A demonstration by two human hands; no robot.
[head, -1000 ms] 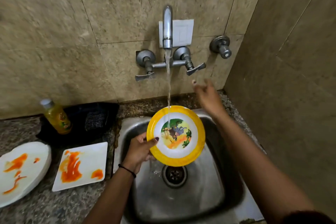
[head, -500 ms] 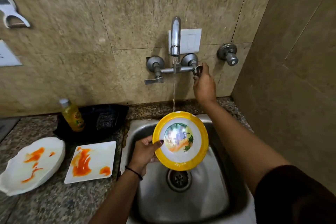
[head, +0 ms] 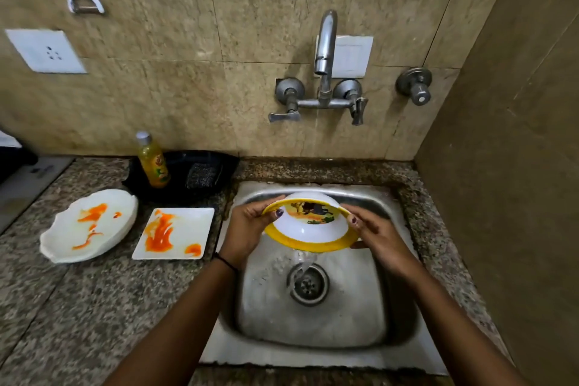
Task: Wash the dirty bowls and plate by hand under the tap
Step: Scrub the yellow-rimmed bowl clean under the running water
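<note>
— Where is the bowl [head: 308, 229]?
— Over the sink [head: 344, 316], below the tap [head: 324, 41]. It is tipped, and water spills from its low edge onto the drain [head: 308, 283].
— Who holds it?
— Both hands. The left hand [head: 247, 229] grips the left side, thumb on the rim. The right hand [head: 376, 235] grips the right side the same way.
— And the rest?
— A square plate [head: 181, 222] and a white dish [head: 69, 229] lie on the counter [head: 94, 307], both smeared orange.

Dull brushed-metal sink [head: 388, 316], speckled stone counter [head: 94, 307], glossy plastic-looking bowl [head: 310, 229], polished metal tap [head: 326, 41].
</note>
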